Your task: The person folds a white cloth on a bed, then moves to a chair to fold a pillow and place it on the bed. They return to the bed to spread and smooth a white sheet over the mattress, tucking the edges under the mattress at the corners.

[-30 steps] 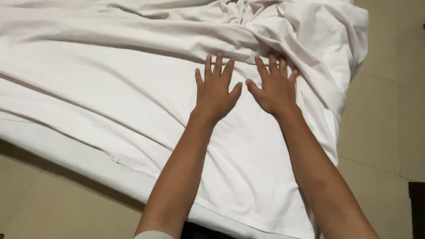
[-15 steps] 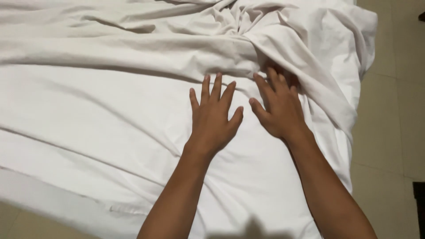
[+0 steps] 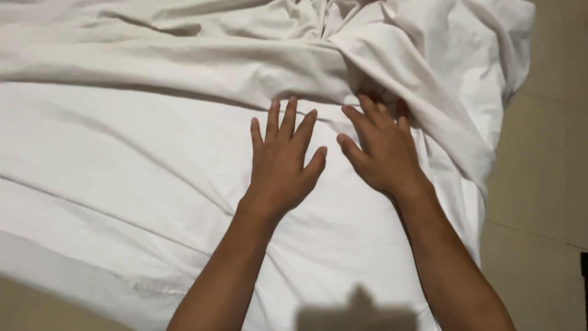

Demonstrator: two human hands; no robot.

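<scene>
White sheet [image 3: 153, 153] lies under both hands, left [image 3: 283, 164] and right [image 3: 381, 153], pressed flat

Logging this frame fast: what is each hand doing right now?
Left hand: open, flat on the white sheet, holding nothing.
Right hand: open, palm on the sheet, fingertips at the bunched fold, gripping nothing.

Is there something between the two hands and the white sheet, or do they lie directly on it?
Nothing visible lies between them. The left hand rests flat, fingers spread, directly on the white sheet. The right hand also lies on the sheet, but its fingertips reach under a bunched fold, which partly covers them.
</scene>
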